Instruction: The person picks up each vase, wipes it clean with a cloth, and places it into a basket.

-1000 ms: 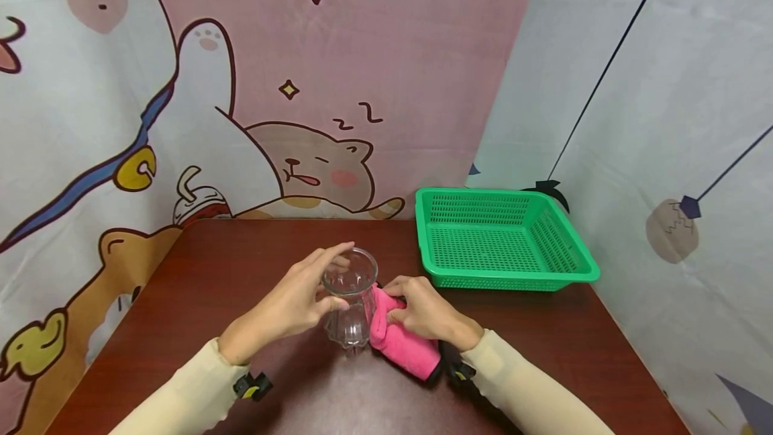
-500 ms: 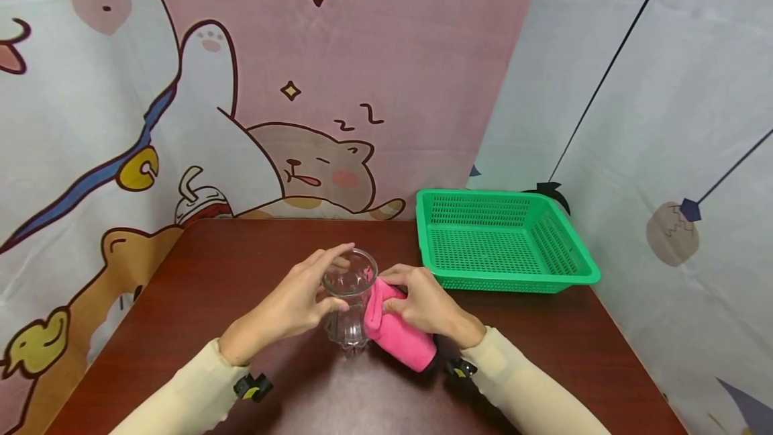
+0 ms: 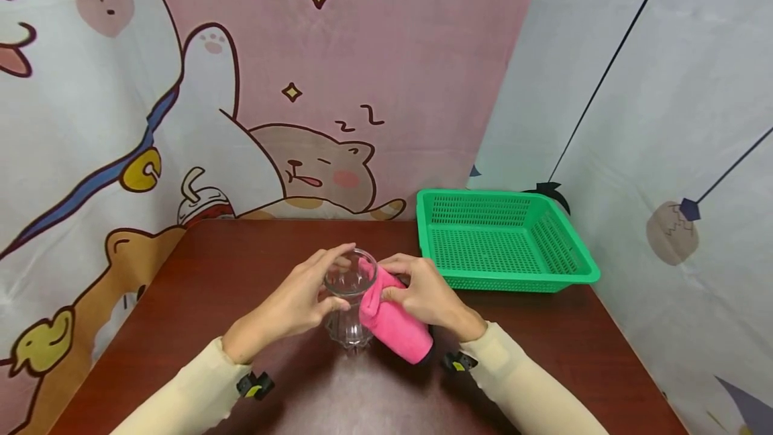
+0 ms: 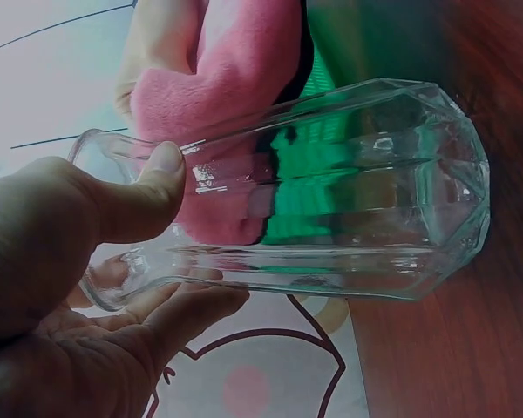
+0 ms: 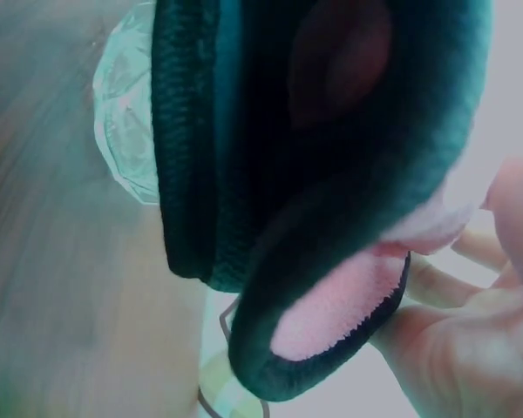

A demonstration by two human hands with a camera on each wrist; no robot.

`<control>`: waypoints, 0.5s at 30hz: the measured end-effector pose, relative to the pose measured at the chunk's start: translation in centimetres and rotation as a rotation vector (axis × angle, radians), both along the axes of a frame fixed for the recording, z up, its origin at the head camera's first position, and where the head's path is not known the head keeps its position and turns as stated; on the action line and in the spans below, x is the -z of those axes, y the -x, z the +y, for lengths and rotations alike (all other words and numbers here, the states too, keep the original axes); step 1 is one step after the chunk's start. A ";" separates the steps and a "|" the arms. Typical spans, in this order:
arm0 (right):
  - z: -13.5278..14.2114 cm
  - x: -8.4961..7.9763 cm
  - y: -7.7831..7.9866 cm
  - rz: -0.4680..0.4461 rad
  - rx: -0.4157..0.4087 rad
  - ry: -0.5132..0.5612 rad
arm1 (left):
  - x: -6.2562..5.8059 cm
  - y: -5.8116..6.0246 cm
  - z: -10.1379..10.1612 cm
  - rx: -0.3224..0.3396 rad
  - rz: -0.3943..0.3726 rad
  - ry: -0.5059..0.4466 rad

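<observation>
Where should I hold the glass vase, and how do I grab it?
Probably round the neck of the glass vase, just under the rim, coming from the left. The neck looks slimmer than the body and the rim flares out above it, so it may slip less. The left hand holds it up there; the pink cloth in the right hand takes up the right side.

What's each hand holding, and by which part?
Left hand: glass vase, by its neck near the rim. Right hand: pink cloth, pinched toward its upper end.
</observation>
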State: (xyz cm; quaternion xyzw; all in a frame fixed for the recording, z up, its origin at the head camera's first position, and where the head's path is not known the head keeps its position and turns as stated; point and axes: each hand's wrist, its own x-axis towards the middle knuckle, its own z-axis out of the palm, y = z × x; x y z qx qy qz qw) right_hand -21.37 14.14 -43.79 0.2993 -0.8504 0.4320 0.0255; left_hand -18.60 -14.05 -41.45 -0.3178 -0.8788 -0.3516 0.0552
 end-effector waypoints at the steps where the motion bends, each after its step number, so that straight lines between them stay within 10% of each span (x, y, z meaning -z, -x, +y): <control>1: 0.0 0.0 0.0 -0.002 -0.002 0.007 | 0.1 0.0 0.0 0.002 0.000 -0.003; 15: 0.6 -0.3 0.3 -0.067 -0.016 0.122 | 0.0 0.3 0.0 0.030 0.016 -0.029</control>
